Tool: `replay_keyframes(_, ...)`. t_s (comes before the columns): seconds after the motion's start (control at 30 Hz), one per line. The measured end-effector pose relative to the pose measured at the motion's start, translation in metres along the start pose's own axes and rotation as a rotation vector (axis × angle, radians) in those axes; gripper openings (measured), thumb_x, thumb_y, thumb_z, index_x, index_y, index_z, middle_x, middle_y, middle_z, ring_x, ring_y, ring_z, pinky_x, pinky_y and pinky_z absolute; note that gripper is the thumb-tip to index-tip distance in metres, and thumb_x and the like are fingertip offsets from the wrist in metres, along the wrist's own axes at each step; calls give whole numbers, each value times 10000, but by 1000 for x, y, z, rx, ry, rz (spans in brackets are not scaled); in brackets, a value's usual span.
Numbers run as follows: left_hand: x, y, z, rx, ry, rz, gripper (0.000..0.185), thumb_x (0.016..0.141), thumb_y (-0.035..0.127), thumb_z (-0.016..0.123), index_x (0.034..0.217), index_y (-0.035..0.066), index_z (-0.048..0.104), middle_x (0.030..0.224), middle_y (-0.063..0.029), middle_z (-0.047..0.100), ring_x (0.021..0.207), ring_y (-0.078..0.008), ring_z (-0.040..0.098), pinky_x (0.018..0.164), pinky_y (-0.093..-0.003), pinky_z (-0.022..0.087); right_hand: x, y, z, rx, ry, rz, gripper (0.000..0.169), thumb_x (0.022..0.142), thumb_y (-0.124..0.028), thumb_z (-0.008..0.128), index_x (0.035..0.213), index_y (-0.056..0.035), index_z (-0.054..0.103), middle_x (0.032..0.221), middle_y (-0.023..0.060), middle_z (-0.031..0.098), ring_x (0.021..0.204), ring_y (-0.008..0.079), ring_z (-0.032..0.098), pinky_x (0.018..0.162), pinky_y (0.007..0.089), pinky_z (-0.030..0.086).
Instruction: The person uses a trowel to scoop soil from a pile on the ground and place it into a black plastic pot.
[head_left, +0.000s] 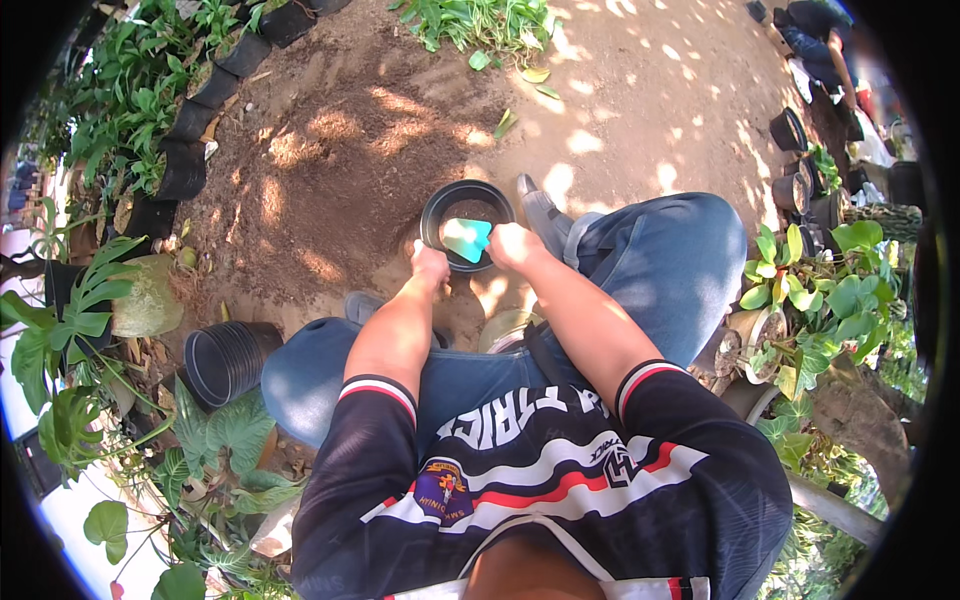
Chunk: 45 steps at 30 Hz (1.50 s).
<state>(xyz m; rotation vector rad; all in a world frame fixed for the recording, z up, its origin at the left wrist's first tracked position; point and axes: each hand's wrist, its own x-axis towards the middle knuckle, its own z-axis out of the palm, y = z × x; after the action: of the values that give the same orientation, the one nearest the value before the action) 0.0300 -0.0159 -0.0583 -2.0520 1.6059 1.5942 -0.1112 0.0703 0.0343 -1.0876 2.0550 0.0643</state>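
A round black plastic plant pot (435, 204) stands between my feet, with dark soil (471, 210) visible inside. My left hand (430, 266) grips the pot's near left rim. In my right hand (514, 246) is a turquoise hand trowel (466, 237), its handle hidden in my fist. The blade lies over the pot's opening, and sunlight whitens part of it. Whether the blade touches the soil, I cannot tell. A broad spread of loose dark soil (337, 172) covers the ground just beyond and left of the pot.
Nested black pots (225, 361) lie on their side by my left knee. Black grow bags (182, 171) with leafy plants line the left. Cut green leaves (487, 26) lie ahead. Potted plants (765, 337) stand at my right. Another person (821, 45) is at the far right.
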Motion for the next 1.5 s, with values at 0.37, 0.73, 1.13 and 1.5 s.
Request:
replay_keyframes(0.37, 17, -16, 19, 36, 196, -115, 265, 848, 205, 401, 921, -24, 513, 667, -132, 596, 471, -214, 557, 388, -344, 439, -5, -9, -26, -146, -60, -13, 292, 769, -302, 590, 993, -119, 631, 995, 127, 607, 943, 278, 576, 798, 374, 460)
replay_keyframes(0.73, -6, -13, 14, -433, -465, -318, 264, 791, 23, 288, 936, -89, 478, 734, -229, 609, 347, -151, 466, 280, -277, 340, -5, -18, -32, -193, -89, -65, 294, 782, -299, 570, 918, -46, 632, 943, 185, 607, 918, 308, 581, 785, 380, 468)
replay_keyframes(1.13, -7, -3, 3, 197, 96, 16, 258, 802, 117, 478, 1018, -19, 445, 913, -212, 552, 827, -325, 556, 699, -399, 464, -11, -23, -12, -71, -18, 17, 232, 681, -75, 560, 893, -48, 649, 922, 146, 631, 877, 276, 613, 747, 356, 488)
replay_keyframes(1.5, -16, 4, 23, -98, -38, -194, 235, 853, 128, 362, 955, -43, 487, 734, -174, 597, 563, -239, 606, 488, -368, 496, 13, -5, -9, -131, -41, -23, 221, 765, -179, 564, 904, -25, 638, 928, 158, 625, 897, 289, 601, 758, 363, 483)
